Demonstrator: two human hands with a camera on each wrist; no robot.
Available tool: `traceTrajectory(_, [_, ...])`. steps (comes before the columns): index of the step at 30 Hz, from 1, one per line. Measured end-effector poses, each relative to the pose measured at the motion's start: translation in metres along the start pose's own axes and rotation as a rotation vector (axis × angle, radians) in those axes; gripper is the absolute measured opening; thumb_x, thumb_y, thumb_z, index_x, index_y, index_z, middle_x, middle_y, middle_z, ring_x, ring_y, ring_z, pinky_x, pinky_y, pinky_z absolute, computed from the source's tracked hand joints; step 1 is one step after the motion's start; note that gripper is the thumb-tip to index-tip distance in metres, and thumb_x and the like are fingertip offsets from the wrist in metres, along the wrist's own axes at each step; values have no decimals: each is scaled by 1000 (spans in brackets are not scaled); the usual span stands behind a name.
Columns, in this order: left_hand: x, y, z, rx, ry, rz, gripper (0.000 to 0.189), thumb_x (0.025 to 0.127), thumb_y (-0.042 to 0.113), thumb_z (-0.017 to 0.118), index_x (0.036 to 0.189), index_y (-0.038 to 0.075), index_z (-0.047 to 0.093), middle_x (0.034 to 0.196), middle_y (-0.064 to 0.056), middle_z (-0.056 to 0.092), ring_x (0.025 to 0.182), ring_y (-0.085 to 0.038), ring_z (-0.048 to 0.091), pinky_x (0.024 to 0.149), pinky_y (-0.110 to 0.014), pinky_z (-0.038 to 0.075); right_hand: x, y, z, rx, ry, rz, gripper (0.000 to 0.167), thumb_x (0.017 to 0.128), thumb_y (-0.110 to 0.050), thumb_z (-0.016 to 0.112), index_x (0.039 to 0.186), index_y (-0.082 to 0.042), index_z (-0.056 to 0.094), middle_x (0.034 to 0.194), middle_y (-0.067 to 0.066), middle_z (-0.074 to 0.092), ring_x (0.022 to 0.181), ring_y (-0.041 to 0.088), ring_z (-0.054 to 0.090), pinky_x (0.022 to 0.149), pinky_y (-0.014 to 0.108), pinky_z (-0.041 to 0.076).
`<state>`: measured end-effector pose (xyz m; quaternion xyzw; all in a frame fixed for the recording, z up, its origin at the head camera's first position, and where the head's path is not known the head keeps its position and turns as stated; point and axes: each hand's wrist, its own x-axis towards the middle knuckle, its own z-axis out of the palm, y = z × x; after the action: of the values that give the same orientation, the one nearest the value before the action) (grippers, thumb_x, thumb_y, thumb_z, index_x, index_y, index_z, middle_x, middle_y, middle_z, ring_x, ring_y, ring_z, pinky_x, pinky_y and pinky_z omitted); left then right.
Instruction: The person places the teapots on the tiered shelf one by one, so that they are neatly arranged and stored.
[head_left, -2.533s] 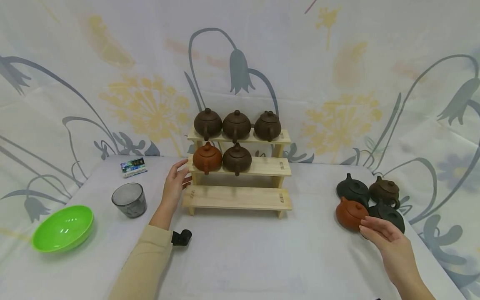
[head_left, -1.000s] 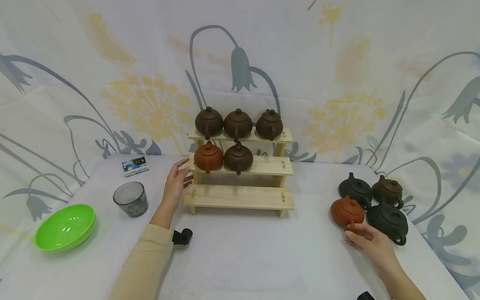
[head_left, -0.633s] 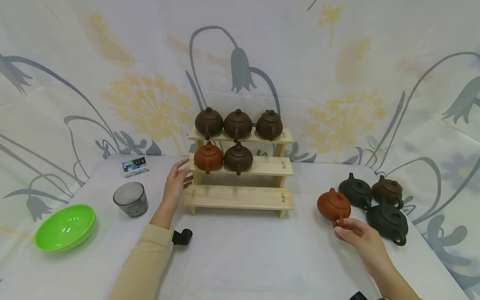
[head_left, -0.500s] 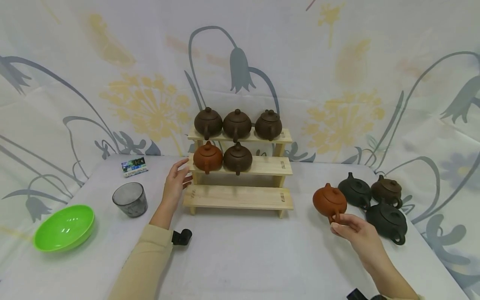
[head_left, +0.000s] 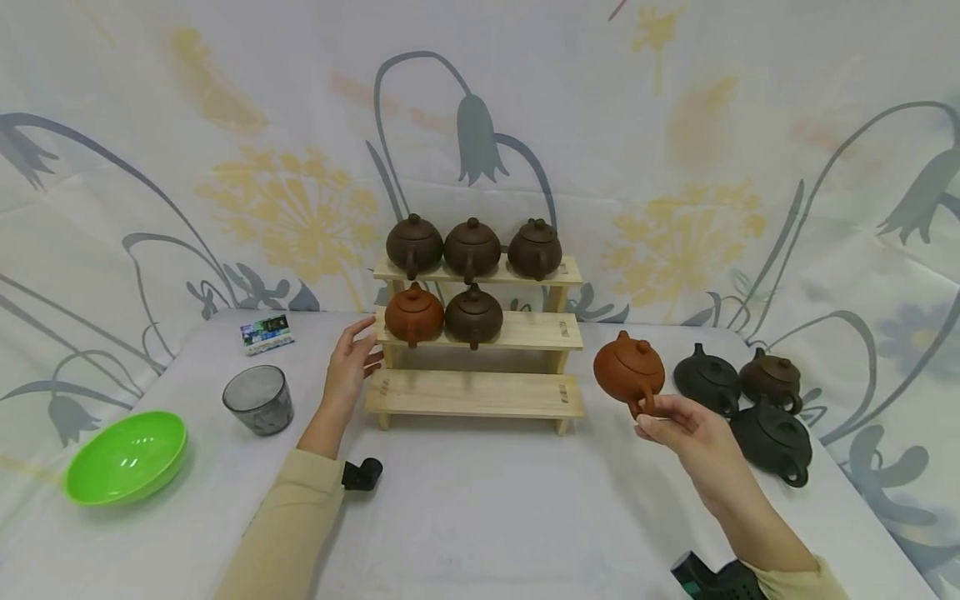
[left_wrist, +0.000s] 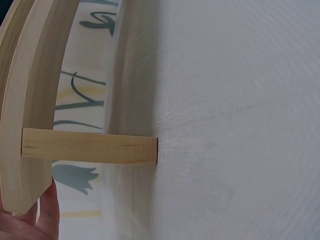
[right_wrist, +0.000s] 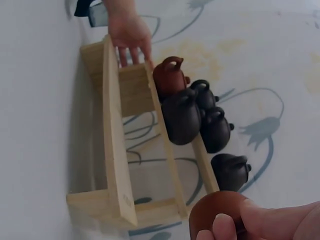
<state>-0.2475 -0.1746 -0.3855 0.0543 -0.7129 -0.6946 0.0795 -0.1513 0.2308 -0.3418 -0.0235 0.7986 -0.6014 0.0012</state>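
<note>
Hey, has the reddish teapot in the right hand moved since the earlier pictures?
Yes. In the head view, the reddish teapot in the right hand has moved left and up, toward the wooden stand.

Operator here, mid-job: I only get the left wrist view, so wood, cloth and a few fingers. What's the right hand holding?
Observer: The right hand holds an orange-brown teapot by its handle, above the table.
Operator: What's on the middle shelf?
Observer: On the middle shelf, a reddish teapot stands left of a dark brown teapot, with bare wood to their right.
Operator: Any pots off the stand besides the held one?
Observer: Three, on the right side of the table: two black teapots and a brown teapot.
</note>
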Motion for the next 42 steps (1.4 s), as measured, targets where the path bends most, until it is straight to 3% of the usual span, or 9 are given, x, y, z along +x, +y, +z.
traceTrajectory(6, [0,0,-1,1,-4,1,42,102,24,37,142,13,36,127,-18,45,111,-35,51,93,-40,39,6,-11,13,50,-13,-57,34,90,-2,59,116,18,47,98,8,60,83,8,63,77,23,50])
traceTrajectory(12, [0,0,0,3,-4,1,42,102,24,37,142,13,36,127,-18,45,111,-35,51,93,-40,39,15,-20,25,43,-41,-36,34,90,-1,58,118,17,48,102,14,59,84,10,63,79,24,49])
traceTrajectory(32, [-2,0,-1,1,-6,2,43,102,25,37,143,13,35,130,-18,44,110,-32,52,93,-40,39,51,-36,63,51,-61,-9,30,90,0,58,116,14,52,100,16,60,88,21,62,79,25,49])
traceTrajectory(42, [-2,1,0,-7,-18,-11,44,101,27,38,144,15,34,132,-17,43,114,-35,48,96,-41,37,67,-39,76,84,-59,-13,27,89,1,58,113,14,53,95,12,60,78,8,61,79,26,50])
